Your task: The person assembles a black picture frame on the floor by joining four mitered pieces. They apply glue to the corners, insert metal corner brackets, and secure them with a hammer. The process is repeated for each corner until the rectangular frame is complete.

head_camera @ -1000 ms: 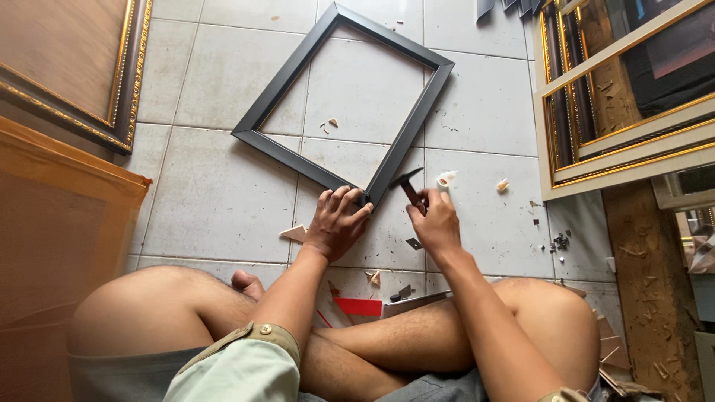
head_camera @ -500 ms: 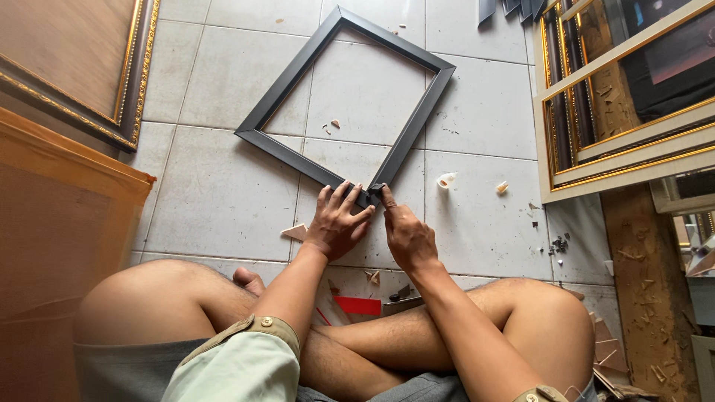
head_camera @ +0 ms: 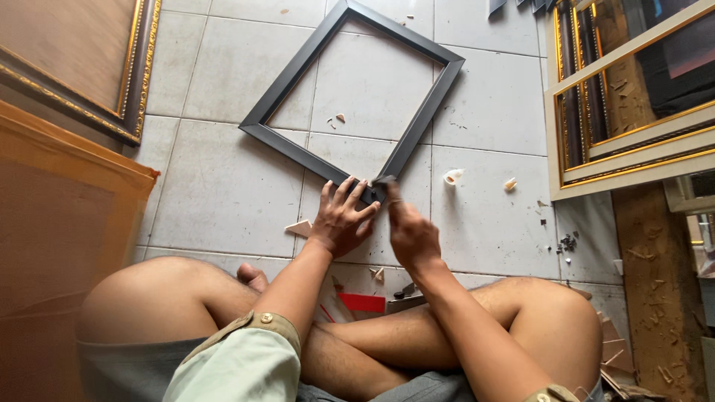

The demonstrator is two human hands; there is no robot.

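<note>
dark picture frame [head_camera: 417, 112] lies flat on the tiled floor [head_camera: 223, 186], its near corner pinned under the left hand [head_camera: 342, 219], whose fingers are spread flat on the moulding. right hand [head_camera: 408, 231] is closed round what may be a small hammer [head_camera: 383, 181], blurred at the corner. blows are best kept short and square to the joint, with the corner held down hard. wood scraps [head_camera: 302, 227] lie beside. gilt frames [head_camera: 625, 112] lean at right.

dark rectangular frame [head_camera: 298, 145] flat on tiles
</note>
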